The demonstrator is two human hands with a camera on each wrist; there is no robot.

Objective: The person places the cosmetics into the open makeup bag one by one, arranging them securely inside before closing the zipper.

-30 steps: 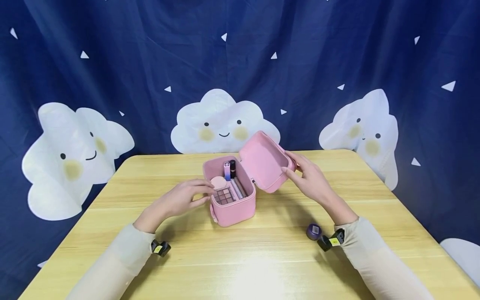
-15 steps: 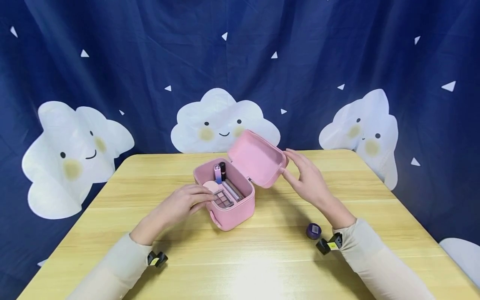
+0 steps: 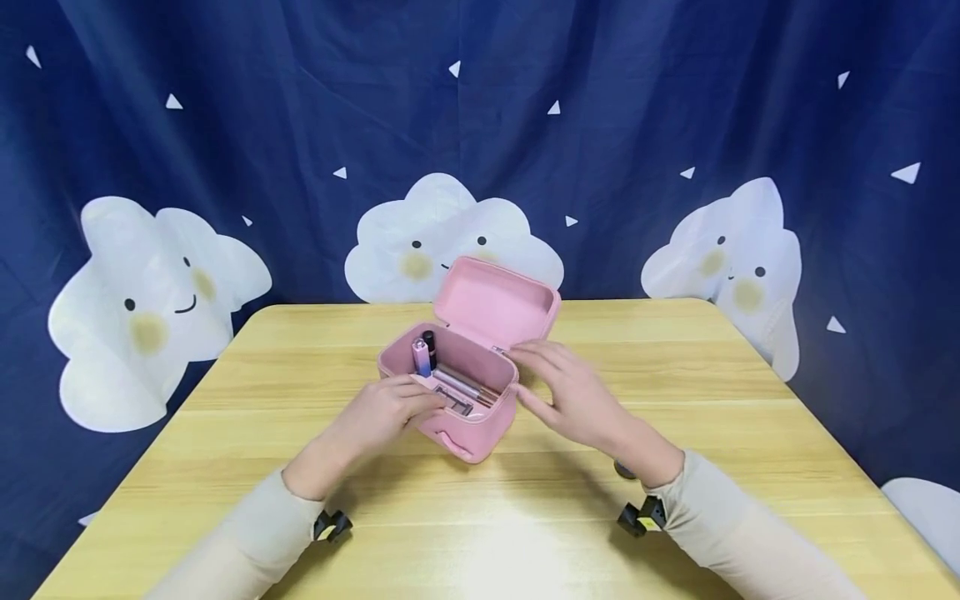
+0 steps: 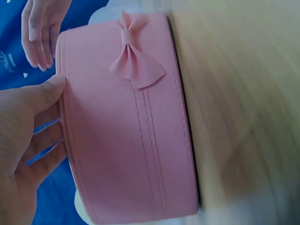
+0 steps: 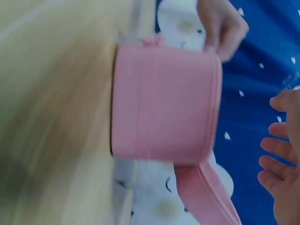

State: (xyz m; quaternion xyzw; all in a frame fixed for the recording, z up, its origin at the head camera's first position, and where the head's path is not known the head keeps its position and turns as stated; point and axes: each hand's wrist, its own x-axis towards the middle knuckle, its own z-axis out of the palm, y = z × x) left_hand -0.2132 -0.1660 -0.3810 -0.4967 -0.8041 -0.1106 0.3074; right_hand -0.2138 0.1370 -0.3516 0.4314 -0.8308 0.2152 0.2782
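Observation:
A pink cosmetic case (image 3: pixel 491 433) stands on the table with its hinged lid (image 3: pixel 495 298) raised and leaning back. My left hand (image 3: pixel 384 410) grips the case's near-left rim, thumb outside and fingers over the edge, as the left wrist view shows. Inside are a pink-to-blue lipstick tube (image 3: pixel 422 358), a black tube (image 3: pixel 430 343), slim silvery tubes (image 3: pixel 459 382) and an eyeshadow palette (image 3: pixel 459 403), partly hidden by my fingers. My right hand (image 3: pixel 576 402) hovers by the right rim, fingers loosely extended and holding nothing. A pink bow (image 4: pixel 133 56) decorates the case's front.
A small dark round jar (image 3: pixel 624 470) lies on the wooden table (image 3: pixel 450 525), mostly covered by my right forearm. Behind the table's far edge hangs a blue curtain (image 3: pixel 300 100) with cloud prints. A black camera sits on each wrist.
The case has turned so its front faces more toward me, and the lid has swung left with it. My right hand has let go of the lid and moved down-left to the rim.

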